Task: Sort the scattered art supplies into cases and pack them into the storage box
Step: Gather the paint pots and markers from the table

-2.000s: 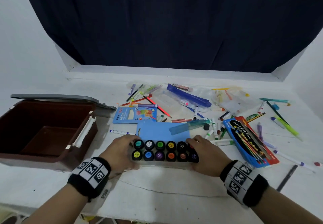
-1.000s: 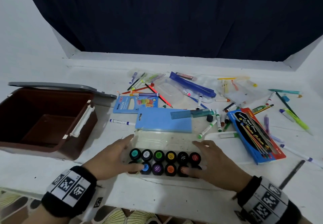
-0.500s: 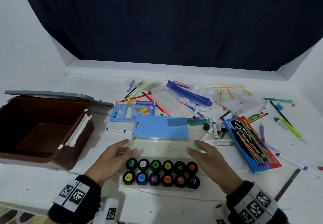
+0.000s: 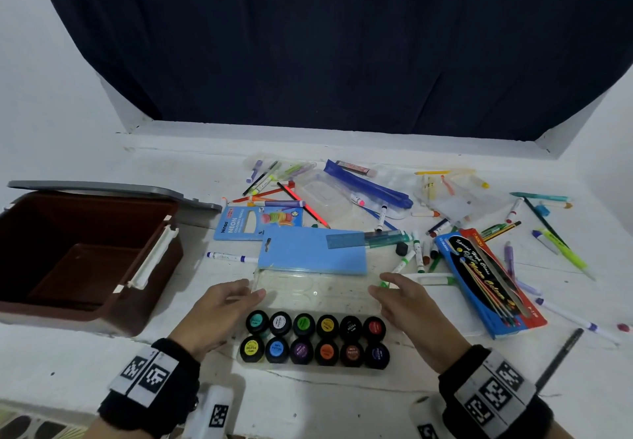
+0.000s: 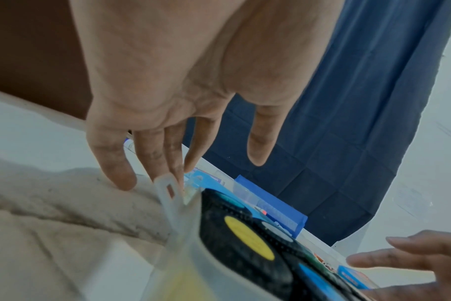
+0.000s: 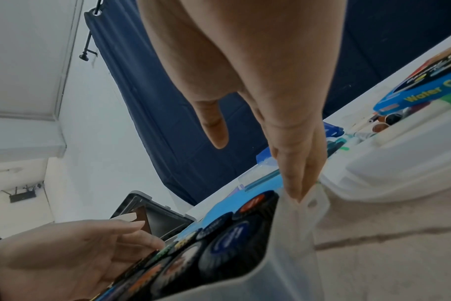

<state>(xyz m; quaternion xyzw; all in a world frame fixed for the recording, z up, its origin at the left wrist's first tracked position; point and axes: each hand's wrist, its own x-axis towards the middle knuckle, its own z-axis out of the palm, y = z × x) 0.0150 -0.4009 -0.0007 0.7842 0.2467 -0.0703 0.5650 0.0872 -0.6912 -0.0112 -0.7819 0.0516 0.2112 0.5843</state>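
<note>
left hand (image 4: pixel 219 308) and right hand (image 4: pixel 411 305) sit at either end of the clear lid (image 4: pixel 317 289) of the paint set (image 4: pixel 313 339), fingers straight and a little spread, thumbs apart from the rest. fingertips (image 5: pixel 168 169) of the left touch the lid's left edge tab; right fingertips (image 6: pixel 295 189) touch the right edge tab. no curl round anything. lid is flipped open, lying flat on the far side of the pots, partly over the blue card (image 4: pixel 311 250). paint set holds two rows of six black pots, near table (image 4: pixel 325 401) edge, dead centre. brown storage box (image 4: pixel 82 260) stands open at left, grey lid leaning behind it, well apart from the set. water colour box (image 4: pixel 486 277) lies just right of the right hand. neon pencil pack (image 4: pixel 257 222) behind the blue card. loose markers and pens (image 4: pixel 421 250) scattered across the far half of the table.
</note>
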